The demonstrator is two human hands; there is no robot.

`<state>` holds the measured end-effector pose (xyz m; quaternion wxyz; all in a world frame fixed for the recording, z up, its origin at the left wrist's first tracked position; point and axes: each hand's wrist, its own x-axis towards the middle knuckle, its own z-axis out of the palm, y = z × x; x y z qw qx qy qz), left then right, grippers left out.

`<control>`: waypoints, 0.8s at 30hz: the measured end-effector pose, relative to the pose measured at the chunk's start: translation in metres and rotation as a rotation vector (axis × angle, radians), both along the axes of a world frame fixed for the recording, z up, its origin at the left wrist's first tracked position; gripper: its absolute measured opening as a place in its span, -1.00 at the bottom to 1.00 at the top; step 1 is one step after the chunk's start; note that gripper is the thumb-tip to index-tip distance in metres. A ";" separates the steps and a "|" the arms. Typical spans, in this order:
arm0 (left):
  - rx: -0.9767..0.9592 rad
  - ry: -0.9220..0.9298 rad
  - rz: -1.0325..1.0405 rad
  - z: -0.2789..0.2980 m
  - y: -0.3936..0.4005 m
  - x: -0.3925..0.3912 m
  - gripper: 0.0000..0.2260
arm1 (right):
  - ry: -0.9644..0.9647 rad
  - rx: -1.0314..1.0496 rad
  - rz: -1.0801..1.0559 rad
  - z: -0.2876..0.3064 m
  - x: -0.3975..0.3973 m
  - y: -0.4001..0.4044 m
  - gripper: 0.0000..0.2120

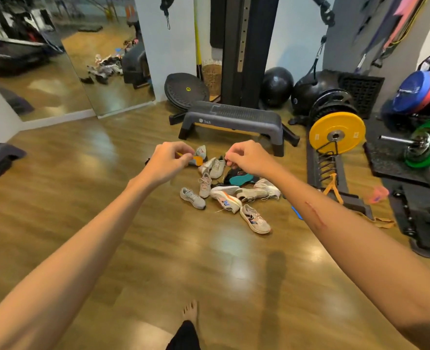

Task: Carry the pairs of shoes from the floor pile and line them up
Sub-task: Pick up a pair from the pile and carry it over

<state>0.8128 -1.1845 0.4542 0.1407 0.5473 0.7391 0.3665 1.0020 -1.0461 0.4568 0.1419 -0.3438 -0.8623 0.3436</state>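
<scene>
Overall, a wooden floor [87,188] fills most of the view, with wall mirrors [65,72] at upper left reflecting the room. A black cable machine column [241,46] stands against the far wall, and a grey step platform [234,117] sits on the floor before it. To the right lie a yellow weight plate [336,133] on a black rack, a green plate [427,144] on a bar, and two black exercise balls [277,85] near the wall.

The pile of shoes [229,188] lies on the floor just in front of the step platform, loosely heaped, mostly white and pale trainers; one shows an upturned teal sole [239,179]. A single white trainer [255,219] lies at the near edge of the pile, slightly apart, and a grey one [192,198] lies at the left edge.

Both bare forearms reach forward above the pile. The left hand [169,157] has its fingers curled, and an orange-and-grey shoe [198,157] shows just at its fingertips; whether it is gripped cannot be told. The right hand [246,156] is likewise curled, fingertips bunched over the dark shoes at the top of the pile; what they pinch, if anything, cannot be told.

A bare foot [191,311] stands on the floor at the lower edge.
</scene>
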 end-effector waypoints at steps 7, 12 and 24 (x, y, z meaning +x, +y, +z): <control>-0.149 0.003 -0.072 -0.019 0.135 -0.091 -0.88 | 0.008 -0.036 -0.148 -0.009 -0.062 0.098 -0.71; -0.137 -0.016 -0.171 -0.032 0.227 -0.101 -0.84 | 0.006 -0.092 -0.192 -0.034 -0.084 0.168 -0.53; -0.271 0.082 -0.307 -0.144 0.440 -0.122 -0.84 | -0.177 -0.067 -0.089 -0.173 -0.131 0.365 -0.62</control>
